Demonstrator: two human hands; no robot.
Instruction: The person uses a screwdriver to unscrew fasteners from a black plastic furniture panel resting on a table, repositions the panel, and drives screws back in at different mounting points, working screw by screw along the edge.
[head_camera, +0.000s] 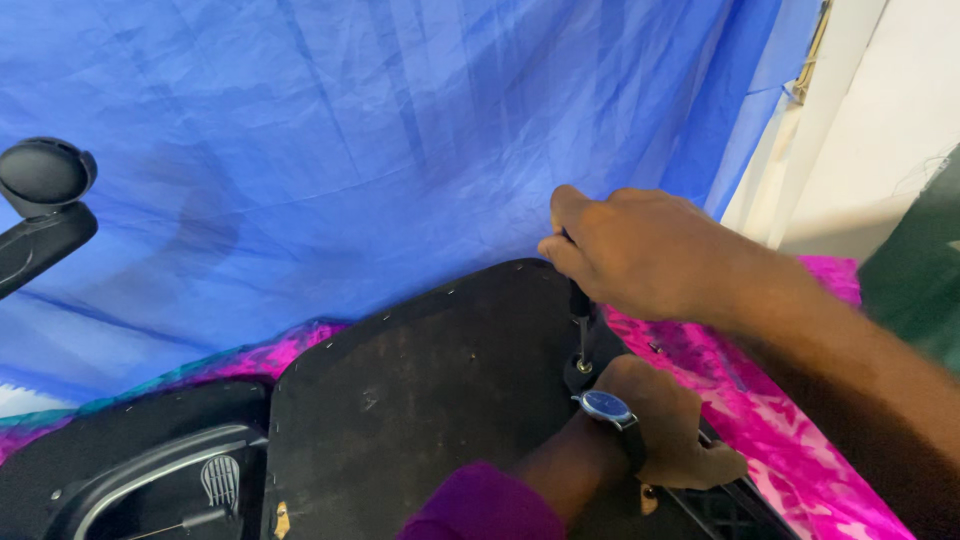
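A wide blue crinkled plastic sheet (330, 140) hangs behind everything, and a pink and magenta tie-dyed cloth (800, 440) covers the counter under my work. On it lies the broad black fabric-covered seat panel (420, 400), underside up, its edge dotted with small staples; to its left sits a black plastic chair part with a grey curved lever (150, 470). My right hand (640, 250) has its grip closed around the handle of a slim black screwdriver (580, 320), standing nearly upright with its tip down at a fitting near the panel's right edge. My left hand (665, 420), with a blue-faced wristwatch (607, 406), rests just beside that tip, fingers curled down on the panel; whether they clamp anything I cannot tell. If the shaft tilts, the tip could slip and jab my left hand. The screw head is hidden, and the handle is covered by my fingers.
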